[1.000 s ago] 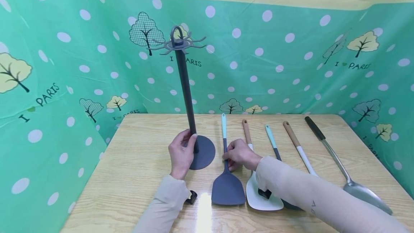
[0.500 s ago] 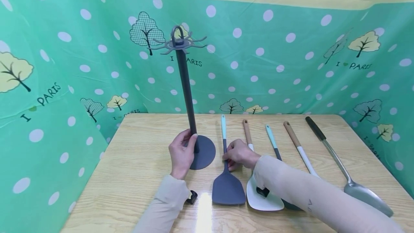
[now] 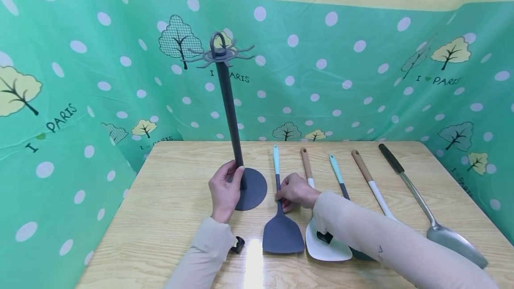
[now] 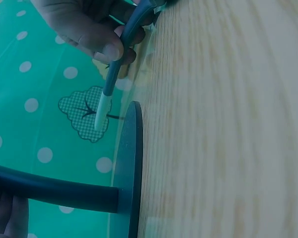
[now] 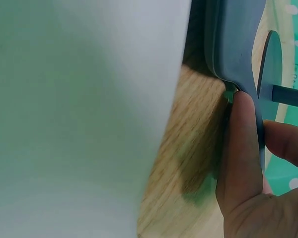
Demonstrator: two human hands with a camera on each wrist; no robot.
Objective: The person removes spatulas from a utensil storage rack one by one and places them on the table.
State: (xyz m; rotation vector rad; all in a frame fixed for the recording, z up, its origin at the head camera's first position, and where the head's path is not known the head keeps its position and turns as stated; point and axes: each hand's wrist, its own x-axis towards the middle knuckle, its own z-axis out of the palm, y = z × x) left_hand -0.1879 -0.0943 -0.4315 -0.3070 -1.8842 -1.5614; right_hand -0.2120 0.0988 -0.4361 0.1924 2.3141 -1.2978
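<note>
A dark utensil stand stands upright on its round base, with a ring of hooks on top. Low on its pole, my left hand grips it between thumb and fingers. To the right of the base lies a dark grey spatula with a light blue handle end. My right hand pinches its neck just above the blade, as the right wrist view confirms with finger and thumb on either side. In the left wrist view the handle seems to slope up off the table.
Right of the grey spatula lie a white spatula, a blue-handled utensil partly under my right sleeve, a brown-and-white-handled one and a metal spatula. All rest on the wooden table. A patterned cloth hangs behind.
The handle end of the grey spatula has shifted slightly toward me, while its blade stays almost in place. My left hand and the stand look unmoved.
</note>
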